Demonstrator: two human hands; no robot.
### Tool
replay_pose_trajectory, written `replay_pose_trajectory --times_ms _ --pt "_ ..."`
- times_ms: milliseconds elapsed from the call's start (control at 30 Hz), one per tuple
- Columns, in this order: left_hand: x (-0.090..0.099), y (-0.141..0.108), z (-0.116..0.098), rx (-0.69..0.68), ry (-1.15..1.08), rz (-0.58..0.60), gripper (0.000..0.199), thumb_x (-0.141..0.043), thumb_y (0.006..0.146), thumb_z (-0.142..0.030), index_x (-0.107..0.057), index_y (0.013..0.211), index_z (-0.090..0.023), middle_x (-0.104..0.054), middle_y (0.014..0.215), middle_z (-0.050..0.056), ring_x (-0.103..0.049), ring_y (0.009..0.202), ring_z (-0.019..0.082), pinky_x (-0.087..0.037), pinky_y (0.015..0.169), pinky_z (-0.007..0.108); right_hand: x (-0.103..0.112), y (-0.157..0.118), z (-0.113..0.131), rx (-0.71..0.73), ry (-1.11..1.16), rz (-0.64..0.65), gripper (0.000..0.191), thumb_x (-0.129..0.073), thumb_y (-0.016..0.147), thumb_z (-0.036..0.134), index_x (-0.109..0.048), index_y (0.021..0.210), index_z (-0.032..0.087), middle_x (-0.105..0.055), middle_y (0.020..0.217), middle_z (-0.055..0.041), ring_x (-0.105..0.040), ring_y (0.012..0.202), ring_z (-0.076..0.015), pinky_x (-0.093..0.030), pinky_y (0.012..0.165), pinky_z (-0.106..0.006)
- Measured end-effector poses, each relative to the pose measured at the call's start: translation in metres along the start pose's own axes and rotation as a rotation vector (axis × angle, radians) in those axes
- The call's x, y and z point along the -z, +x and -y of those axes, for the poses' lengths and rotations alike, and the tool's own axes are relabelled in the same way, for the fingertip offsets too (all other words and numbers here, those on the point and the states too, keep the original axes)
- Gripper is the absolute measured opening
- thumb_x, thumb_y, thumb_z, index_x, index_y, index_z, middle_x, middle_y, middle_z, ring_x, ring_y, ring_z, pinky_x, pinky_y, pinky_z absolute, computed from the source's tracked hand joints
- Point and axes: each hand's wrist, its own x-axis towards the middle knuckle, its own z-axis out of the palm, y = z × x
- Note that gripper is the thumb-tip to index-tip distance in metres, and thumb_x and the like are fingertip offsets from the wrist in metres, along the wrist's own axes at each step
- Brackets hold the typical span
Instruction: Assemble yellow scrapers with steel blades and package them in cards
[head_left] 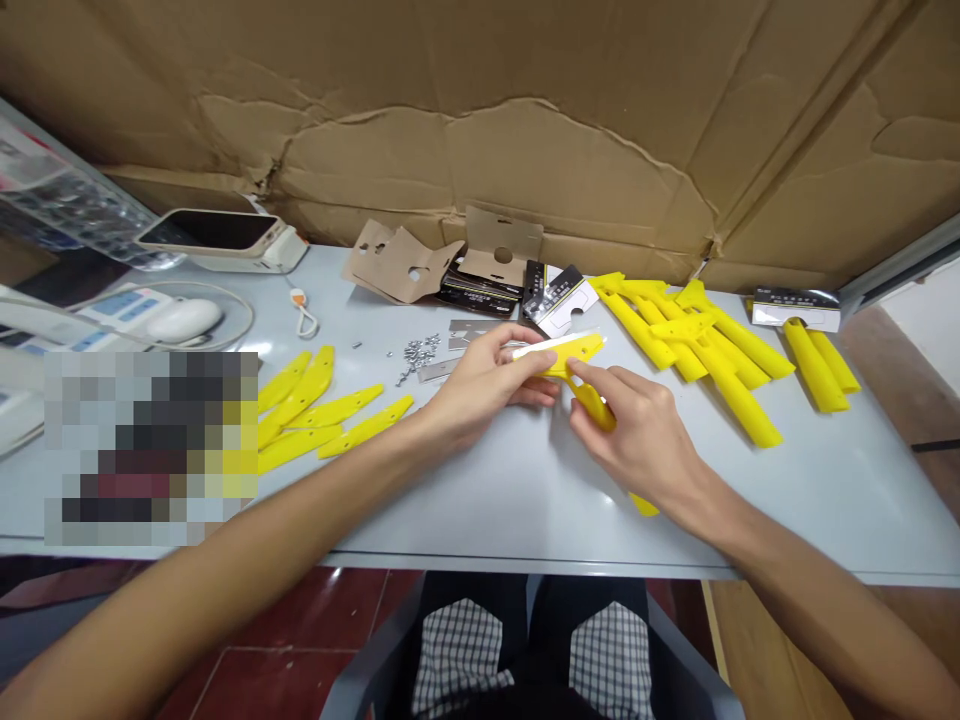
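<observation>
Both hands hold a yellow plastic scraper [583,354] above the table's middle. My left hand [487,380] pinches the wide head from the left, and a white strip shows along its far edge. Around the handle my right hand [637,415] is wrapped, the thumb and forefinger near the neck; the handle's end sticks out below the palm. Left of the left hand lie a pile of small screws [417,355] and some flat metal blades [465,335]. Several flat yellow plates with holes [352,408] are spread beyond the left forearm.
Yellow scraper handles [720,365] lie in a heap at the right, beside more under a printed card [795,308]. Cardboard packaging [405,262] and black cards stand at the back against a cardboard wall [465,150]. A phone [210,230], white mouse [184,320] and blurred-out patch are left.
</observation>
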Motion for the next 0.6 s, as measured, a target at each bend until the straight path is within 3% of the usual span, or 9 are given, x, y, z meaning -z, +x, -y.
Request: replay_pose_trajectory --times_ms 33,100,167,200,267,400,500,600 --pt "0.006 0.002 -0.008 -0.058 0.126 -0.014 0.034 -0.081 0.085 -0.034 -0.063 0.108 -0.018 -0.076 0.104 0.012 -0.075 0.073 0.02 -0.063 0.063 0.033 0.001 0.001 -0.001 0.0 0.001 0.002 0.04 -0.059 0.098 0.02 -0.076 0.133 0.01 -0.077 0.09 -0.0111 -0.07 0.072 -0.0231 -0.053 0.066 -0.036" --pt "0.027 0.003 -0.03 -0.314 0.441 -0.127 0.028 -0.079 0.086 -0.037 -0.068 0.104 -0.019 -0.075 0.113 0.01 -0.073 0.077 0.018 -0.059 0.061 0.03 0.003 0.002 -0.002 -0.007 -0.001 0.014 0.041 -0.06 0.097 0.021 -0.077 0.133 0.009 -0.077 0.09 -0.0112 -0.07 0.071 -0.0229 -0.053 0.066 -0.037" --pt "0.057 0.0 -0.055 -0.554 0.764 -0.284 0.023 -0.076 0.087 -0.035 -0.072 0.105 -0.021 -0.076 0.108 0.007 -0.071 0.085 0.018 -0.059 0.074 0.031 0.004 0.003 -0.004 -0.017 0.004 0.034 0.041 -0.06 0.096 0.022 -0.078 0.131 0.01 -0.078 0.089 -0.0107 -0.069 0.068 -0.0217 -0.053 0.066 -0.036" --pt "0.075 -0.002 -0.068 -0.591 0.907 -0.32 0.023 -0.075 0.088 -0.035 -0.074 0.107 -0.022 -0.077 0.107 0.005 -0.07 0.087 0.018 -0.059 0.08 0.032 0.003 0.003 -0.006 -0.022 0.011 0.046 0.041 -0.06 0.096 0.022 -0.079 0.13 0.01 -0.078 0.088 -0.0104 -0.068 0.067 -0.0212 -0.053 0.066 -0.036" --pt "0.111 -0.006 -0.088 -0.525 1.135 -0.321 0.025 -0.071 0.091 -0.038 -0.077 0.109 -0.023 -0.078 0.104 0.004 -0.069 0.087 0.019 -0.056 0.087 0.034 0.003 0.004 -0.007 -0.031 0.022 0.07 0.041 -0.06 0.094 0.022 -0.08 0.129 0.011 -0.078 0.088 -0.0102 -0.067 0.066 -0.0205 -0.052 0.066 -0.036" --pt "0.169 -0.002 -0.098 -0.077 1.447 -0.044 0.039 -0.069 0.085 -0.044 -0.082 0.113 -0.02 -0.081 0.103 0.009 -0.072 0.091 0.026 -0.052 0.088 0.038 0.002 0.006 -0.011 -0.053 0.026 0.128 0.044 -0.06 0.093 0.023 -0.08 0.13 0.011 -0.079 0.089 -0.0101 -0.067 0.068 -0.0203 -0.052 0.068 -0.035" --pt "0.186 0.005 -0.086 0.079 1.456 0.06 0.047 -0.068 0.083 -0.048 -0.08 0.119 -0.019 -0.081 0.113 0.011 -0.073 0.099 0.028 -0.051 0.089 0.036 0.002 0.007 -0.013 -0.076 0.036 0.161 0.044 -0.06 0.092 0.023 -0.081 0.13 0.011 -0.079 0.089 -0.0097 -0.066 0.068 -0.02 -0.053 0.07 -0.036" --pt "0.187 0.002 -0.069 0.003 1.417 0.042 0.044 -0.066 0.082 -0.05 -0.081 0.11 -0.019 -0.082 0.111 0.012 -0.071 0.099 0.028 -0.05 0.092 0.037 0.003 0.009 -0.015 -0.097 0.055 0.174 0.045 -0.06 0.092 0.022 -0.081 0.129 0.011 -0.079 0.088 -0.0095 -0.066 0.067 -0.0201 -0.053 0.071 -0.036"
